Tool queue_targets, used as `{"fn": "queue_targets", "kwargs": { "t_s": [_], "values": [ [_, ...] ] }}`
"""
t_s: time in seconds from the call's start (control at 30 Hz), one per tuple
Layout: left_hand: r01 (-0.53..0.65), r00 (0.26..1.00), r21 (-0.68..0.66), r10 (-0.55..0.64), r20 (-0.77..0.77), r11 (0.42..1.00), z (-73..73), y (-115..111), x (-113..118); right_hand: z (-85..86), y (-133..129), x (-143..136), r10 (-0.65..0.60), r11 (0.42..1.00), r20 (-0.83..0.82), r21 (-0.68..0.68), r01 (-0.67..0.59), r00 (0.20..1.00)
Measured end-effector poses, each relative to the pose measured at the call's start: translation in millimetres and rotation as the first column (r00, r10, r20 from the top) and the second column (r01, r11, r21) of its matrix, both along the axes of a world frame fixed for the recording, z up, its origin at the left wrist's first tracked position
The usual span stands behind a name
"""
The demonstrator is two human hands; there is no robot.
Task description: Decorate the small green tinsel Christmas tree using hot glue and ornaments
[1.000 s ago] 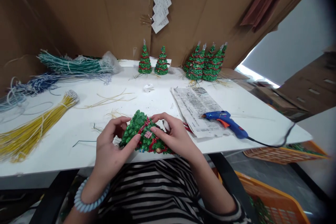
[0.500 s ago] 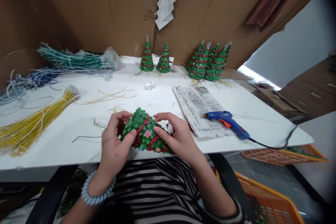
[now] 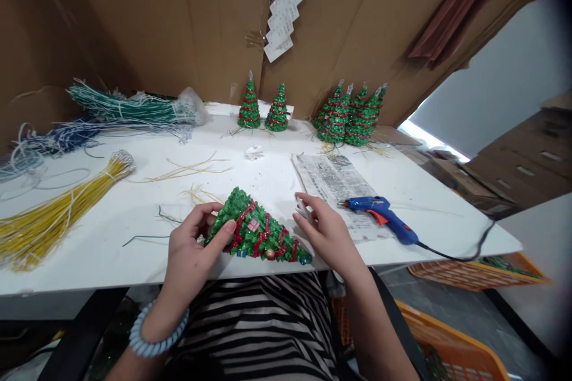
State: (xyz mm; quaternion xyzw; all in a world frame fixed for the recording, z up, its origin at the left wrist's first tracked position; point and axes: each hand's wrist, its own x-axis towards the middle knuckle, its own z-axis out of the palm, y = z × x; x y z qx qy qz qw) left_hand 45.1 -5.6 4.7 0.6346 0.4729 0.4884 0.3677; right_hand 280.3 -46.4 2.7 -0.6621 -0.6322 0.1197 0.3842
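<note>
A green glittery model Christmas tree [image 3: 257, 232], with red garlands and small coloured ornaments, lies on its side near the table's front edge. Its tip points right. My left hand [image 3: 201, 238] is closed on the wide base end, thumb on the front and fingers behind. Just beyond the tip is my right hand [image 3: 322, 229], apart from the tree, with curled fingers around a small whitish piece [image 3: 304, 209]. What this piece is, I cannot make out. A blue hot glue gun [image 3: 379, 214] lies to the right on folded newspaper [image 3: 330, 175].
Finished-looking trees stand at the back, two in the middle [image 3: 277, 110] and several at the right [image 3: 351, 119]. Bundles of yellow wire [image 3: 67, 208] and green wire [image 3: 129, 107] lie left. Loose wires and a crumpled white scrap [image 3: 254, 152] are on the table. Orange crates [image 3: 451, 333] stand below right.
My right hand has let go of the tree and moved right, uncovering the tree's tip. The left hand keeps its hold. The whole view has shifted slightly.
</note>
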Motion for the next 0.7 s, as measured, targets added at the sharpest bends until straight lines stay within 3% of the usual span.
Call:
{"fn": "queue_targets", "kwargs": {
  "t_s": [0.17, 0.27, 0.4, 0.53, 0.7],
  "values": [
    [0.041, 0.995, -0.04, -0.037, 0.094, 0.998, 6.0, 0, -2, -9.1, 6, 4, -0.046, 0.998, 0.135, 0.04, 0.041, 0.99],
    [0.05, 0.991, -0.058, -0.042, 0.124, 0.997, 11.0, 1, -5, -8.1, 4, 1, -0.039, 0.996, 0.099, 0.081, 0.031, 0.994],
    [0.034, 0.981, -0.104, -0.013, 0.196, 0.994, 13.8, 4, -7, -3.7, -8, -8, 0.117, 0.989, -0.018, 0.093, -0.115, 0.993],
    [-0.015, 0.955, -0.128, 0.052, 0.292, 0.992, 14.8, 9, -8, -3.2, -18, -17, 0.28, 0.959, 0.025, 0.024, -0.281, 0.96],
    [-0.044, 0.893, -0.251, 0.151, 0.424, 0.967, 22.5, 12, -11, -7.8, -22, -23, 0.312, 0.95, 0.031, 0.001, -0.312, 0.95]
  ]
}}
